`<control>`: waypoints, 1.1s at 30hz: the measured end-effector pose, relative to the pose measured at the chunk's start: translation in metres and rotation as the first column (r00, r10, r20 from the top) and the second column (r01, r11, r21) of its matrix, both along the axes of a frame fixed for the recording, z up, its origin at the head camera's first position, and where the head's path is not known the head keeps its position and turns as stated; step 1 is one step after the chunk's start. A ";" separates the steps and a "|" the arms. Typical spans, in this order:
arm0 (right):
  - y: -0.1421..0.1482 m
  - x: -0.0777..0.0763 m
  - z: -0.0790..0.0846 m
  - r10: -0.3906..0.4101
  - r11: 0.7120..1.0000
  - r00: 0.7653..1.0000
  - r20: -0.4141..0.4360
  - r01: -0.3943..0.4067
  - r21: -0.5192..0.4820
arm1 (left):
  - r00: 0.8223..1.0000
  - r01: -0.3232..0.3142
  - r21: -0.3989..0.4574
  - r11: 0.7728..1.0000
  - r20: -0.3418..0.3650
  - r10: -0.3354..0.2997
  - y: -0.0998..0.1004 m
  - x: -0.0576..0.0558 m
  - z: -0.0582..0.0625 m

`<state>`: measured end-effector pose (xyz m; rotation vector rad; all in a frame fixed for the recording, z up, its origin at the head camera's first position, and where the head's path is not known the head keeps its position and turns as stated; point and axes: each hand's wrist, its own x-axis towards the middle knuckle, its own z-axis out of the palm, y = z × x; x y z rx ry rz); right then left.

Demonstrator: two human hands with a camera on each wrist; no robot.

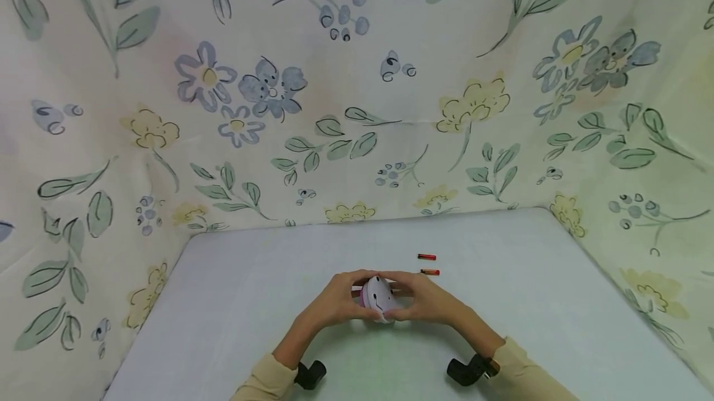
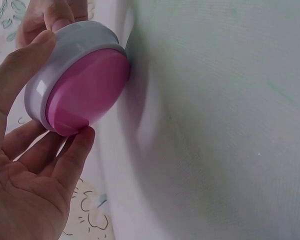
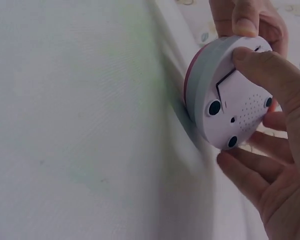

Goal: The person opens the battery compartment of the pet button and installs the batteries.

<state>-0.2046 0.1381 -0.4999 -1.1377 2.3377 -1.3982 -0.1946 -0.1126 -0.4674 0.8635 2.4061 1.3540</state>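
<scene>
Between both hands, a round buzzer (image 1: 380,299) is held on edge close over the table. In the left wrist view its pink domed button (image 2: 90,90) shows inside a white rim. The right wrist view shows the white underside (image 3: 242,95) with dark round feet, small speaker holes and a battery cover outline. My left hand (image 1: 339,299) grips one side, thumb on the rim and a fingertip at the pink dome's edge. From the other side my right hand (image 1: 428,299) holds it, thumb on the underside by the cover outline and fingertips at the edge.
Two small red batteries, a farther one (image 1: 426,257) and a nearer one (image 1: 430,272), lie on the white table (image 1: 251,302) just beyond my right hand. Floral cloth (image 1: 334,159) hangs behind the table and along both sides.
</scene>
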 end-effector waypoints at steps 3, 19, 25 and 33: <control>-0.001 0.000 0.001 -0.002 1.000 0.993 -0.114 -0.001 -0.018 | 1.000 -0.013 0.004 1.000 -0.008 0.013 -0.001 -0.001 -0.001; -0.003 0.005 -0.001 0.005 0.998 0.966 -0.258 -0.022 -0.060 | 0.998 -0.067 -0.012 0.998 -0.002 0.067 -0.002 0.001 -0.004; 0.000 0.003 -0.001 0.042 0.989 0.970 -0.239 -0.074 -0.126 | 0.997 -0.071 0.006 0.997 0.009 0.071 -0.002 0.001 -0.006; 0.002 0.002 -0.001 0.058 0.981 0.970 -0.238 -0.099 -0.165 | 0.997 -0.072 0.008 0.997 0.007 0.072 -0.003 0.001 -0.007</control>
